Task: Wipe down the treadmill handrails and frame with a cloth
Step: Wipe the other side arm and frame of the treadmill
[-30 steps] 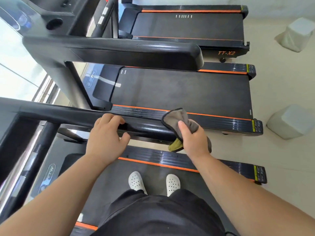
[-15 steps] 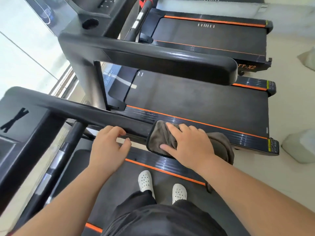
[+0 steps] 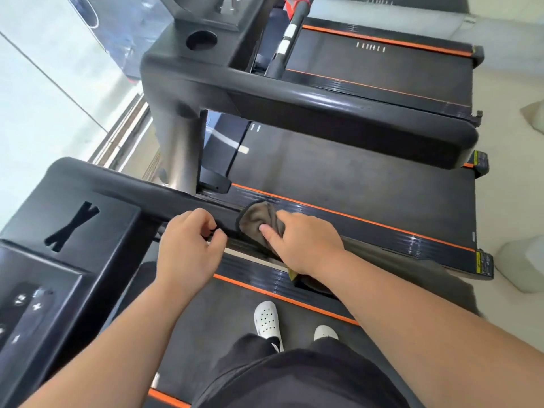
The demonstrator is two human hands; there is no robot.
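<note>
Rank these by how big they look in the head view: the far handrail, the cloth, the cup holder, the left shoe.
1. Far handrail, by far.
2. Cloth and left shoe: about alike; the right hand hides part of the cloth.
3. Cup holder, though it is farther from the camera.

This is a gym. Three matching treadmills [image 3: 356, 184] stand side by side in a row, each with a dark belt [image 3: 379, 69] edged in orange stripes and a thick black handrail [image 3: 353, 113]. The nearest one has a console [image 3: 35, 304] with buttons, and the next has a round cup holder [image 3: 201, 40]. A glass wall [image 3: 44, 107] runs along the left, and the floor [image 3: 506, 72] is pale.
</note>
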